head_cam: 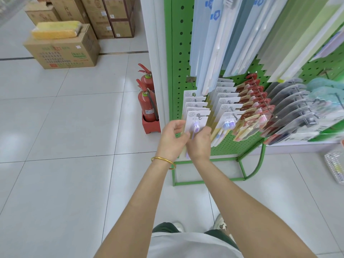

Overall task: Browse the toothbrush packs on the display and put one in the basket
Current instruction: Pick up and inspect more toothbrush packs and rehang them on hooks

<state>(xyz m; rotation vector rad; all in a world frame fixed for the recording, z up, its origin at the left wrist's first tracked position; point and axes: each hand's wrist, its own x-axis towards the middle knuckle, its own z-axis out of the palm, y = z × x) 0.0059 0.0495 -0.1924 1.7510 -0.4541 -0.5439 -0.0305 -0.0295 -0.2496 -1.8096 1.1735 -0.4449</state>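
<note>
Centre of the frame: left hand (172, 139) and right hand (199, 144) close together on the front pack (197, 124) of the leftmost row. Left hand pinching the left edge of the card with curled fingers. Right hand curled round the right edge and the lower part, hiding most of the handle. Pack white, with a purple brush head under a clear blister, hanging on its hook (199, 116) in front of several like cards. Gold bangle (163, 160) on the left wrist.

Just right of this row, a second row (228, 112) of white packs, the front one with blue and purple heads. Next to the right, a row of red packs (251, 108), then a row of grey packs (290, 108), all on hooks of the green pegboard (178, 53). Above them, in the upper middle, long pale-blue packs (214, 43) hanging down.

At the right edge, below the middle, a clear mesh basket (335, 164) on the floor (65, 127), cut by the frame and well apart from both hands. Something pale yellow visible through its wall; cannot tell what.

Left of the pegboard, a low red stand (150, 127) holding two red extinguishers (148, 105) upright, one behind the other.

In the upper left, closed cardboard boxes (63, 51) stacked on the floor, contents hidden. On top of the nearest box, a yellow bundle (55, 30) in clear wrap.
</note>
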